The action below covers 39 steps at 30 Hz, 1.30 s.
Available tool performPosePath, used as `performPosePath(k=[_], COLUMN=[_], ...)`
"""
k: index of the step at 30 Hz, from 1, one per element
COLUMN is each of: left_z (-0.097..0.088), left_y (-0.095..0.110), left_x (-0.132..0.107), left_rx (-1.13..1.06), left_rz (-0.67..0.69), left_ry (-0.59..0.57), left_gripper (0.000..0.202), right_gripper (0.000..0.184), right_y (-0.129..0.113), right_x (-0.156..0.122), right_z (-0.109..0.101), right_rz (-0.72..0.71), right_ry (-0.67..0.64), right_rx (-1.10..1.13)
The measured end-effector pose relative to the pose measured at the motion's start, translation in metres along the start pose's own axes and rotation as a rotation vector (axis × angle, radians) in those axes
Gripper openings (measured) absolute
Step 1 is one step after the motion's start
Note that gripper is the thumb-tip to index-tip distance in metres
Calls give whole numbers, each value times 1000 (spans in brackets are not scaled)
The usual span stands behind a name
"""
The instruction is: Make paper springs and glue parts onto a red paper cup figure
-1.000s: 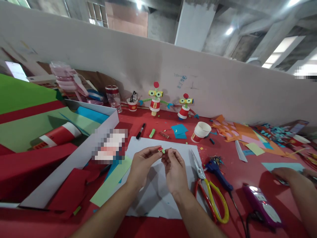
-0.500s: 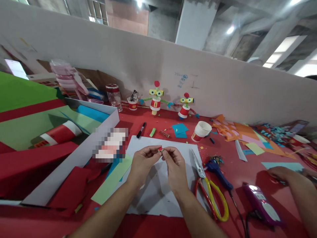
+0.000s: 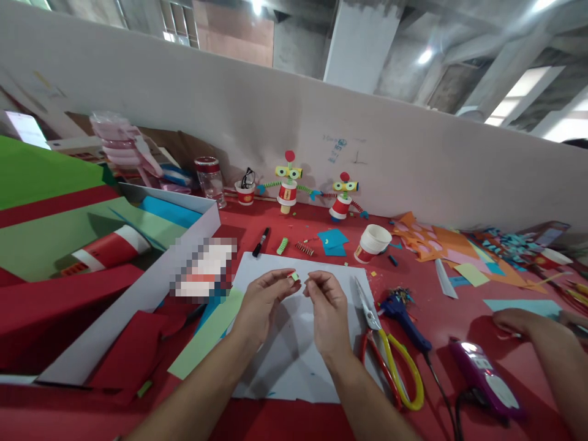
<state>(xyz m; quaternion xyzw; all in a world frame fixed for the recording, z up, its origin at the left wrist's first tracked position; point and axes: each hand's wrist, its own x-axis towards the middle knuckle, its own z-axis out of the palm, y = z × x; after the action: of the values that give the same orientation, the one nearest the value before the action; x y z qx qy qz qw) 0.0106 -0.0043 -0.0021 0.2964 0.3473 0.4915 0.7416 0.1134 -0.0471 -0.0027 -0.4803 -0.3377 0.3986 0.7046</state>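
My left hand pinches a tiny folded paper piece, green and red, between thumb and fingertips. My right hand is beside it with fingers curled in a pinch just right of the piece; whether it still touches the piece I cannot tell. Both hands hover over a white sheet on the red table.
Yellow-handled scissors and a blue glue gun lie right of the sheet. A paper cup, two cup figures, a marker, a grey box of coloured paper and another person's hand are around.
My two hands have drawn slightly apart; the small piece now stays at my left fingertips and shows more green. The other person's hand has shifted a little left.
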Motion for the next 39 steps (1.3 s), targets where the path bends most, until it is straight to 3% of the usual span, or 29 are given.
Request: performPosePath(k=[4, 9, 14, 25, 29, 34, 39], left_z=[0, -1, -2, -1, -3, -4, -4], left_y=[-2, -2, 2, -1, 6, 20, 23], left_x=[-1, 1, -1, 1, 2, 0, -2], left_rx=[126, 182, 147, 149, 103, 34, 4], left_rz=[93, 145, 62, 72, -21, -239, -288], left_ry=[83, 84, 25, -29, -61, -121, -149], left_gripper=[23, 22, 28, 19, 22, 39, 38], right_gripper=[13, 14, 14, 7, 26, 20, 18], right_y=[-4, -5, -4, 4, 1, -5, -7], right_x=[-4, -4, -3, -2, 2, 12, 12], right_z=[3, 4, -1, 3, -4, -11, -9], right_rz=[-40, -67, -95, 24, -26, -90, -148], right_ry=[-91, -51, -33, -53, -188, -325, -342], right_rx=[-192, -328, -315, -85, -199, -333, -368])
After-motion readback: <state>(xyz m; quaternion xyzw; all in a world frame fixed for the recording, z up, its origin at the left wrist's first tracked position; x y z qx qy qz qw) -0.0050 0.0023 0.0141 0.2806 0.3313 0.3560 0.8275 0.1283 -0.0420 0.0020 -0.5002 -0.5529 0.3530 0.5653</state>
